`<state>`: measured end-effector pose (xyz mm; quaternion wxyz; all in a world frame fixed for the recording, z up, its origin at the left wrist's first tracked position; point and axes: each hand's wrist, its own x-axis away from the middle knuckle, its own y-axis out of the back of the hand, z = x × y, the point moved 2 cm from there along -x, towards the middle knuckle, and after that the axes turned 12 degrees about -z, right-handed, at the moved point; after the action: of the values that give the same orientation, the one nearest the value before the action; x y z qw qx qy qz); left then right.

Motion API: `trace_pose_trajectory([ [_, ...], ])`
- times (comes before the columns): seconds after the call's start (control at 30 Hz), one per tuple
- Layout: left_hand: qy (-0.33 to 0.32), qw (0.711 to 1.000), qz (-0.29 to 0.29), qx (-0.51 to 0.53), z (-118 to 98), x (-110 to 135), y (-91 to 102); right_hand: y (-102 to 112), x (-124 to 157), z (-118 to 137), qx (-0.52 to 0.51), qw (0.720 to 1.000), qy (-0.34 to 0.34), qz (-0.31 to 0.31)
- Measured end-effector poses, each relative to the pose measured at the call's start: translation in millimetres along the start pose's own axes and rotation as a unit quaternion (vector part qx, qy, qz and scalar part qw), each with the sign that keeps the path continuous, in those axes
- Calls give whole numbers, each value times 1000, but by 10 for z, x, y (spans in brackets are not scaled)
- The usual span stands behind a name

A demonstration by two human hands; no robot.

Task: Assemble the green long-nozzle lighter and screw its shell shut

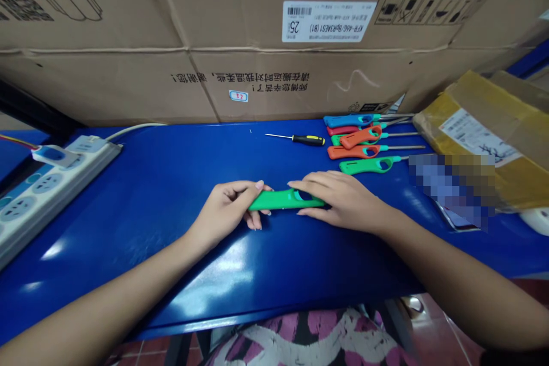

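Lighter handle (pixel 281 200) flat on table (pixel 171 183), each end in hand grip.

Blue table (pixel 171 183), glossy top, a few items along its edges.

Centre: green lighter (pixel 285 200) lying flat, lengthwise left-right, both hands on it. Back right: cluster of long lighters (pixel 364 140) in blue, red, green and orange, nozzles pointing right, partly stacked on each other; one more green one (pixel 369 165) just in front of the cluster. Screwdriver (pixel 300 139) with black-yellow handle just left of the cluster, shaft pointing left. Left edge: white power strip (pixel 47 186) running diagonally, plug in it near the far end. Right end: tan parcel (pixel 484 131) with white label. Big cardboard boxes (pixel 240 40) stand along the back edge.
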<state>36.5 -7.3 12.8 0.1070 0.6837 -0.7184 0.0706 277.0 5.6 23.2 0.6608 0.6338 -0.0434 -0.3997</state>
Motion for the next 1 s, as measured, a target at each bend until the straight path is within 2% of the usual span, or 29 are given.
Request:
trace_pose_trajectory([
  [0.07, 26, 999, 21, 20, 17, 0, -6, -31, 5, 41, -1, 1000, 19, -1],
  [0.13, -17, 999, 34, 3, 9, 5, 12, -45, 11, 54, 8, 1000, 13, -14],
  [0.2, -149, 986, 31, -66, -28, 23, 43, -40, 20, 44, 21, 999, 3, -27],
  [0.27, -303, 941, 20, -152, -70, 65, 63, -27, 25, 28, 19, 999, 2, -26],
  [0.33, -386, 899, 18, -205, -87, 109, 64, -19, 26, 17, -6, 1000, -2, -2],
  [0.4, -382, 900, 28, -209, -87, 133, 55, -21, 22, 13, -40, 998, -21, 35],
  [0.47, -340, 922, 35, -185, -80, 137, 44, -28, 16, 14, -69, 995, -46, 63],
  [0.53, -297, 940, 36, -167, -67, 122, 41, -36, 7, 8, -80, 992, -66, 77],
  [0.6, -280, 942, 31, -183, -47, 92, 49, -43, -3, -10, -69, 992, -79, 77],
  [0.77, -366, 886, 33, -283, 23, 8, 91, -56, -21, -37, -30, 996, -54, 65],
  [0.87, -405, 858, 31, -313, 78, -36, 111, -64, -46, -37, -44, 996, -71, 43],
  [1.0, -412, 834, 36, -365, 134, -79, 118, -92, -194, -144, 32, 994, -106, -20],
])
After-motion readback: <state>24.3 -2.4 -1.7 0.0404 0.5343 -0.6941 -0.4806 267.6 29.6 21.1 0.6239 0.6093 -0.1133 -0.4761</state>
